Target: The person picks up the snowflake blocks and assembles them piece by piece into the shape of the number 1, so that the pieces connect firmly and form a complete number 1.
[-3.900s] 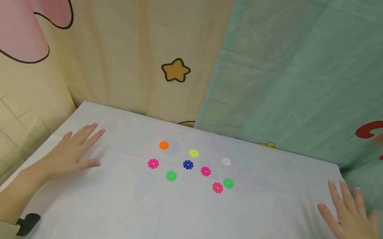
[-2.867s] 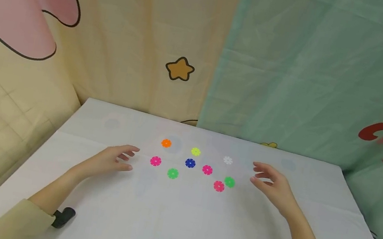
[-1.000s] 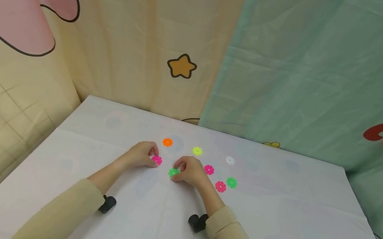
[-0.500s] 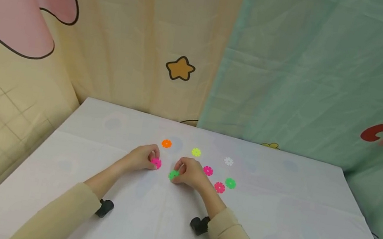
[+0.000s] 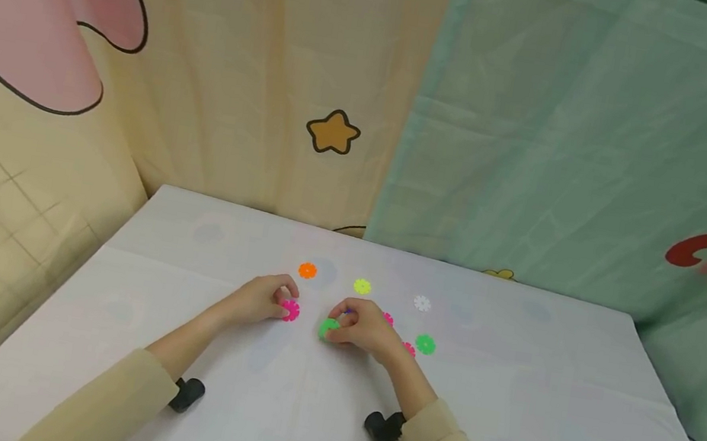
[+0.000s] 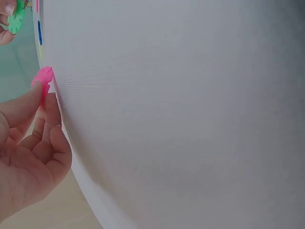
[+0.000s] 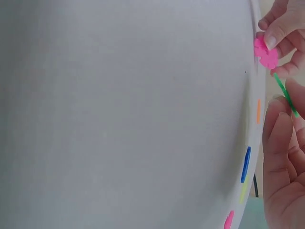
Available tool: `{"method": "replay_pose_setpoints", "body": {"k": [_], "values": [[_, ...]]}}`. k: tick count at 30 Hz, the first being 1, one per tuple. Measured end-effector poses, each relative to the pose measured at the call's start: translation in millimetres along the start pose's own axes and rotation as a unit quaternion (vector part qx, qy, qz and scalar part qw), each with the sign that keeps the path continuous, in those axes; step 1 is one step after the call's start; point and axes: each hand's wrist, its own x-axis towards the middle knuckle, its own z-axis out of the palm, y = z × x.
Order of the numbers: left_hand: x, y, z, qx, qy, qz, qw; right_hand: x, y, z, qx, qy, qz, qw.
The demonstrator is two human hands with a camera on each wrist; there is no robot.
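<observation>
My left hand [image 5: 259,300] pinches a pink notched snowflake disc [image 5: 291,310] between thumb and fingers. In the left wrist view this pink disc [image 6: 44,76] stands tilted up at the fingertips. To its right, my right hand [image 5: 367,328] holds a green snowflake disc [image 5: 326,326] by its edge. The right wrist view shows the green disc [image 7: 281,87] edge-on, with the other hand's pink disc [image 7: 266,53] close by. A gap separates the two discs in the head view. Behind the right hand's fingers, a blue disc [image 5: 349,312] is mostly hidden.
On the white-covered table [image 5: 501,429] lie an orange disc [image 5: 307,270], a yellow disc [image 5: 362,286], a white disc [image 5: 422,304] and another green disc [image 5: 425,344]. The right hand and wrist partly cover two pinkish discs. Printed curtains [image 5: 264,83] hang behind the table.
Both hands, spread open at the table's sides at first, have come inward and picked up the pink and green discs. Over the last half second the right hand shifts slightly right with its disc.
</observation>
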Motion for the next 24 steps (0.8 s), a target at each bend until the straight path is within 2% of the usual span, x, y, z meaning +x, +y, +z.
{"method": "replay_pose_setpoints", "body": {"k": [2, 10, 15, 19, 24], "values": [[-0.8, 1.5, -0.1, -0.003, 0.004, 0.003, 1.0000, -3.0, 1, -2, 0.016, -0.007, -0.004, 0.9998], [-3.8, 7.8, -0.1, 0.019, 0.029, 0.053, 0.9980, -16.5, -1, -12, 0.060, -0.021, -0.018, 0.9978], [-6.9, 17.3, -0.4, 0.017, 0.029, 0.070, 0.9970, -24.5, -3, -17, 0.077, -0.012, -0.023, 0.9967], [-11.6, 26.3, 0.2, 0.002, 0.032, 0.075, 0.9966, -32.2, -6, -21, 0.078, 0.003, -0.029, 0.9965], [-20.1, 35.5, 4.7, -0.015, 0.037, 0.063, 0.9972, -43.1, -9, -26, 0.068, 0.008, -0.040, 0.9969]]}}
